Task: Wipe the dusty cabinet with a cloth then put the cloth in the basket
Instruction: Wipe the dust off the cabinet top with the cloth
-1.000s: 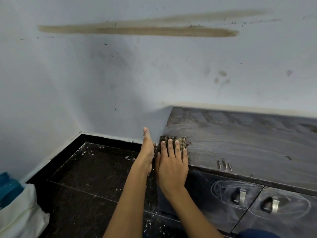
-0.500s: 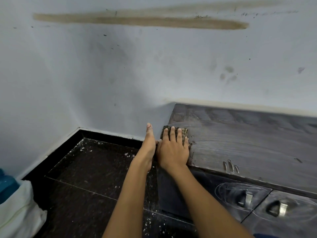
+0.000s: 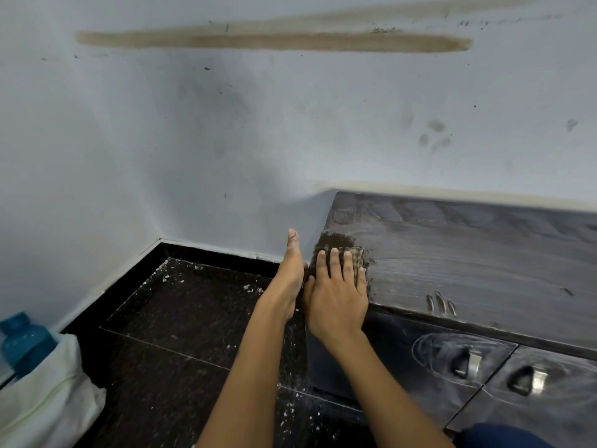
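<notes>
Farther up the cabinet [image 3: 468,253] top's left edge, centre frame, the flat right hand [image 3: 336,295] presses the cloth [image 3: 339,250]; left hand [image 3: 290,273] straight, empty (dust remains, basket unseen)

The dark dusty cabinet [image 3: 484,260] top carries a checked cloth [image 3: 339,252] at its left edge. The black floor [image 3: 181,318], flecked with white bits, bears a white bag [image 3: 42,399] at the lower left.

Checked brown-green cloth [image 3: 339,253], folded, lies flat at left end of cabinet [image 3: 468,253] top, center frame, partly hidden. Cabinet dark wood, low, right of frame; top dusty with wipe streaks, doors dusty too.
</notes>
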